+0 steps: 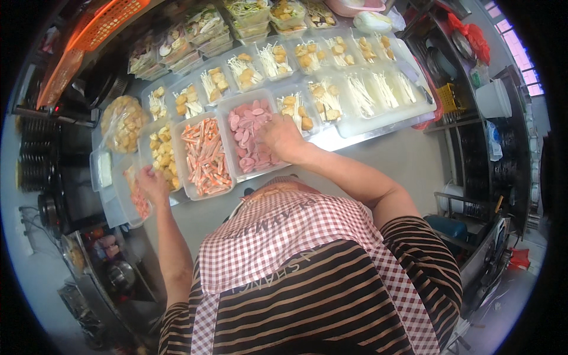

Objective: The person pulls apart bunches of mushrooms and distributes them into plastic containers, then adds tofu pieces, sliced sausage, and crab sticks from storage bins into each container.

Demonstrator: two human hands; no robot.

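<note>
My right hand reaches into a clear tub of pink sausage slices, its fingers bent down and closed among the slices. My left hand is at the left, fingers curled over the side of a clear container with orange-pink pieces in it; what the fingertips grip is hidden. Beside that hand stands a tub of yellowish cubes, partly covered by it. Between the hands is a long tub of orange-and-white crab sticks. Shallow trays with white enoki mushrooms and golden fried pieces stand beyond.
A white board at the right carries more enoki portions. A tied clear bag of golden balls sits at the left. Stacked filled boxes line the back. An orange basket hangs at the upper left; shelving flanks the right.
</note>
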